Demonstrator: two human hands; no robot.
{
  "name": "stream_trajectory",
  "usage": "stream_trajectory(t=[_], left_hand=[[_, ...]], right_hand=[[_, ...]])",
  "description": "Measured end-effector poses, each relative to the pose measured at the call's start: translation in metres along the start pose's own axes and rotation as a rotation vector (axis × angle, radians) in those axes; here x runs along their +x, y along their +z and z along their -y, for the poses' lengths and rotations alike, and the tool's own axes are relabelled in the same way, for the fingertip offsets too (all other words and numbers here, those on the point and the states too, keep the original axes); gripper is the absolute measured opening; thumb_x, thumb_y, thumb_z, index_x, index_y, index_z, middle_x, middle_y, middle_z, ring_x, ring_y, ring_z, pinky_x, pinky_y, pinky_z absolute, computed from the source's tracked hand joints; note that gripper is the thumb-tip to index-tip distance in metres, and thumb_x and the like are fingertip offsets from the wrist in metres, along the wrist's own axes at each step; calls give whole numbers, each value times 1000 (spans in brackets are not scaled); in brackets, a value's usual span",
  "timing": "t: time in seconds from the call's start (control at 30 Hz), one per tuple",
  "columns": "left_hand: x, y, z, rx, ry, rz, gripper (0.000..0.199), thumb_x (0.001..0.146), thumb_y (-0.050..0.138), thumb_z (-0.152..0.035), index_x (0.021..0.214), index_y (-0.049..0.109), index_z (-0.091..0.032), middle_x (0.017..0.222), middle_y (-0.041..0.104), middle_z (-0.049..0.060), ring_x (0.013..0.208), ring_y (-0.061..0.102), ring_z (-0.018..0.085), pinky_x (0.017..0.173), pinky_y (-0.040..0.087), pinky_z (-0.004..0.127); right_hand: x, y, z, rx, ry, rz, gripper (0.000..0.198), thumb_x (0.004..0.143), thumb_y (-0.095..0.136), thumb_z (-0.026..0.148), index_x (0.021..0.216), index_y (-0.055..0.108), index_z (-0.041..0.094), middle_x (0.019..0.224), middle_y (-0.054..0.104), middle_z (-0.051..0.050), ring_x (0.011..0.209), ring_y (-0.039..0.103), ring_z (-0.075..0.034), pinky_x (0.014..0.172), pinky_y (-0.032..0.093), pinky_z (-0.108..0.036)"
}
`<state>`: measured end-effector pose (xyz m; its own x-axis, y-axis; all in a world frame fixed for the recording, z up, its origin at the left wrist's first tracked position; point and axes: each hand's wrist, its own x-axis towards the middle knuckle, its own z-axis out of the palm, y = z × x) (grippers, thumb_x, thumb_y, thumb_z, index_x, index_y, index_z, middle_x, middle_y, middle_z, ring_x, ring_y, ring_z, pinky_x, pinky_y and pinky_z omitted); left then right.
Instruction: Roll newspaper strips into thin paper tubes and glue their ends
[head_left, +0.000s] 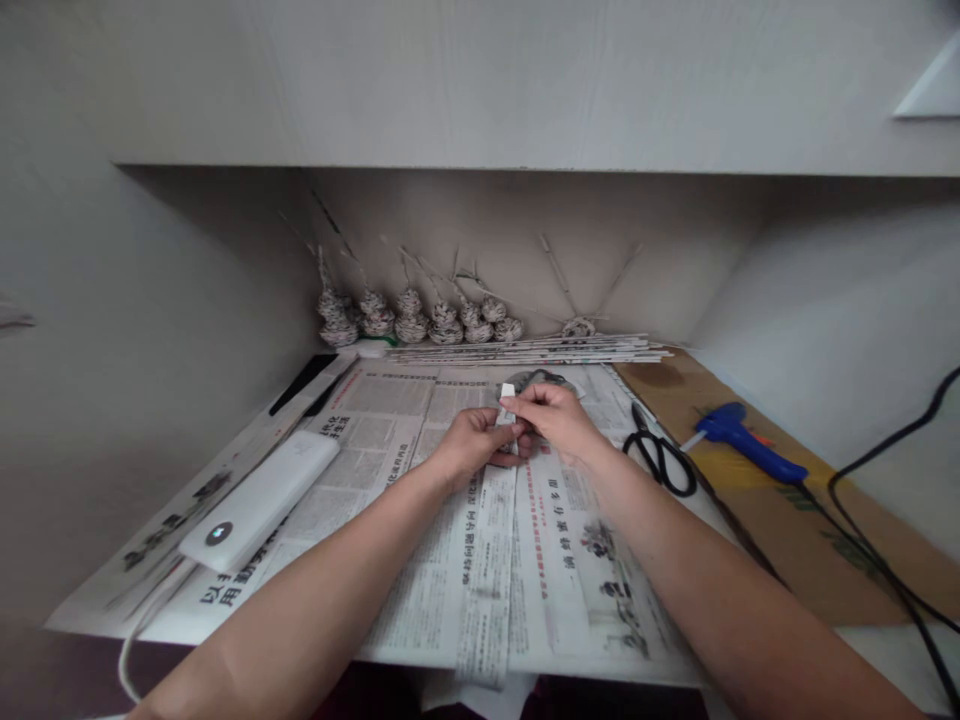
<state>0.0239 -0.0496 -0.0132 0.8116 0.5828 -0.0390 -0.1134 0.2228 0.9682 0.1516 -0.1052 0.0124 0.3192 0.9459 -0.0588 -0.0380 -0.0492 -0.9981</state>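
Near the middle of the newspaper-covered table, both hands pinch one narrow newspaper strip (pixel 495 540). Its far end, with a white tip, pokes up between the fingers, and its near end runs toward me to the table's front edge. My left hand (pixel 476 440) is closed around the strip from the left. From the right, my right hand (pixel 551 415) grips it slightly higher, thumb and index finger near the white tip. The fingers hide part of the strip. Just behind the hands lies a dark greyish bundle (pixel 536 380), partly covered, whose kind I cannot make out.
Black-handled scissors (pixel 660 460) lie right of the hands. Beyond them a blue glue gun (pixel 750 445) with a cord rests on cardboard (pixel 817 560). A white power bank (pixel 262 500) is at left. Several woven paper gourds (pixel 411 318) and thin paper sticks (pixel 525 350) line the back wall.
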Motion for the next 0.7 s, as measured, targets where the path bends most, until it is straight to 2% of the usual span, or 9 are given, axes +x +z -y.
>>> stream_trajectory(t=[0.27, 0.53, 0.7], left_hand=[[-1, -1, 0, 51, -42, 23, 34, 69, 70, -41, 80, 66, -10, 76, 65, 8, 70, 60, 15, 55, 56, 28], [-1, -1, 2, 47, -37, 69, 31, 73, 67, -39, 86, 66, -11, 74, 65, 7, 75, 63, 15, 67, 54, 29], [0, -1, 1, -3, -37, 42, 31, 71, 69, -38, 84, 65, -10, 74, 65, 7, 72, 63, 15, 68, 55, 33]], right_hand=[[0, -1, 2, -28, 19, 34, 33, 63, 73, 47, 69, 54, 21, 38, 49, 7, 28, 47, -12, 25, 28, -20], [0, -2, -2, 62, 37, 38, 36, 61, 74, 48, 66, 50, 21, 35, 46, 8, 28, 48, -14, 25, 29, -20], [1, -11, 4, -27, 44, 169, 34, 63, 73, 47, 71, 60, 17, 45, 54, 4, 34, 51, -10, 29, 32, -19]])
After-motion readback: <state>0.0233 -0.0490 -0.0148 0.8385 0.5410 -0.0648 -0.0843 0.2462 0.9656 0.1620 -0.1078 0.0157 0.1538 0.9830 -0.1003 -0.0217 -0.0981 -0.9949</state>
